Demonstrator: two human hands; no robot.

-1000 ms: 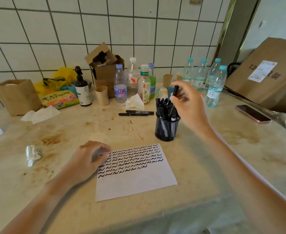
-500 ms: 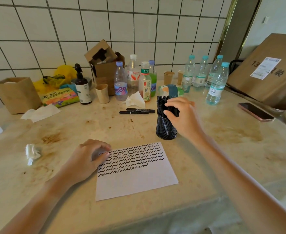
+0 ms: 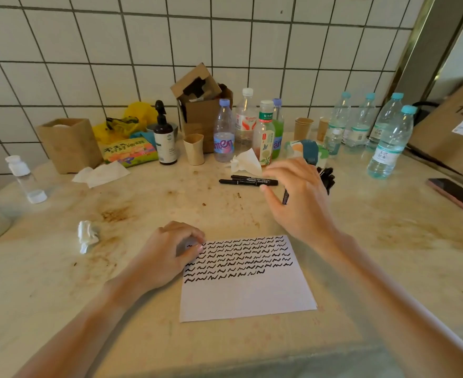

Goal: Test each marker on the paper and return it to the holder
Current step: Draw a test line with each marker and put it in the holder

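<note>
Since half a second ago the right hand (image 3: 300, 199) has come away from the holder (image 3: 326, 178) toward the paper (image 3: 248, 293). In the head view its fingers are spread, yet a black marker (image 3: 285, 196) hangs under the palm, seemingly pinched by the thumb; I cannot tell the exact grip. The holder, mostly hidden, sits just behind that hand. The left hand (image 3: 167, 255) rests curled on the paper's top left corner, pinning it. 2 more markers (image 3: 248, 181) lie flat beyond the right fingertips. The marker looks light, stiff and smooth, so it is best pinched mid-barrel. The thin sheet would slide easily without the hand on it.
</note>
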